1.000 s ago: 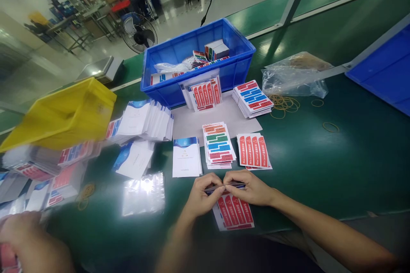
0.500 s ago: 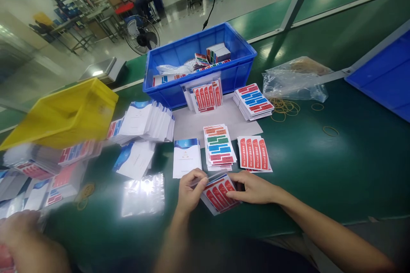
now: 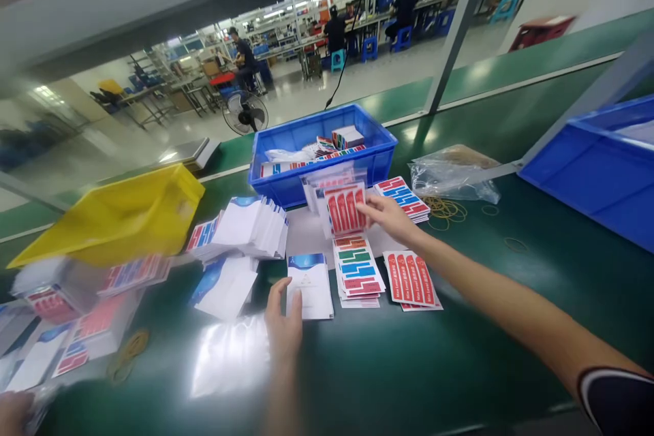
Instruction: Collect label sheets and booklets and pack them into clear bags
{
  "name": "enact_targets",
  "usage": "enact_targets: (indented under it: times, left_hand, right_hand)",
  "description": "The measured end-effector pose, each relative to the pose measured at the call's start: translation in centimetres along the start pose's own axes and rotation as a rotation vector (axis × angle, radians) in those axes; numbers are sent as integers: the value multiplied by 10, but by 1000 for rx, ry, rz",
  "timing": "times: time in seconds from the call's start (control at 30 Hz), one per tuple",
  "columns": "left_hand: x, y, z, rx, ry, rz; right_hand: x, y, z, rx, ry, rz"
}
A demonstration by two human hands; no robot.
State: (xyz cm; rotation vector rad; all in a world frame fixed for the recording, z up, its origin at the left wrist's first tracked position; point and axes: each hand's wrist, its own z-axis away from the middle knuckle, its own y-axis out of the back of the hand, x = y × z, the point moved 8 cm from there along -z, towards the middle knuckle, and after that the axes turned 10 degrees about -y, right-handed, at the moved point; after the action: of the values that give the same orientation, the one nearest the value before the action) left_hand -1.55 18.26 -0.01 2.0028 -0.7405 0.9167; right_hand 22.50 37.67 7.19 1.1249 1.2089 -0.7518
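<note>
My right hand [image 3: 389, 215] is stretched forward and holds a clear packet of red sticker sheets [image 3: 345, 208] upright against the packets leaning on the blue bin [image 3: 381, 157]. My left hand [image 3: 284, 324] lies flat on the green table, its fingers touching the near edge of a stack of white and blue booklets [image 3: 309, 284]. Between my hands sit a stack of multicoloured sticker sheets [image 3: 357, 268] and a small stack of red sticker sheets [image 3: 411, 278]. A pile of clear bags [image 3: 231, 356] glares just left of my left hand.
A yellow bin [image 3: 122, 218] stands at the left above loose packets. More booklets [image 3: 253, 225] fan out beside it. Red and blue sheets [image 3: 403, 195], rubber bands [image 3: 447, 210] and a plastic bag [image 3: 452, 174] lie right of the blue bin. Another person's hand [image 3: 13, 412] shows at the lower left.
My right hand carried the bagged red sticker packet forward from in front of me to the blue bin. My left hand let go and dropped to the booklets. The camera tilted up.
</note>
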Motion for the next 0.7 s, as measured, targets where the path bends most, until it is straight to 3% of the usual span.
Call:
enact_targets:
  times: [0.1,0.2,0.27,0.37,0.5,0.6,0.7]
  left_hand:
    - [1,2,1,19,-10,8]
    - [-4,6,1,68,19,26]
    - [-6,8,1,108,33,47]
    - [-8,10,2,161,42,92]
    - [-16,16,3,235,141,191]
    - [-28,19,5,279,237,276]
    - [-39,19,5,292,294,340]
  right_hand:
    - [-11,14,-40,183,95,16]
    - [-16,1,-35,227,187,78]
    - [-16,-28,-10,128,245,147]
    - [-12,-90,43,-119,339,265]
    - [17,-174,109,-454,478,705]
    - [40,-200,133,-461,574,880]
    - [46,-200,145,-422,705,883]
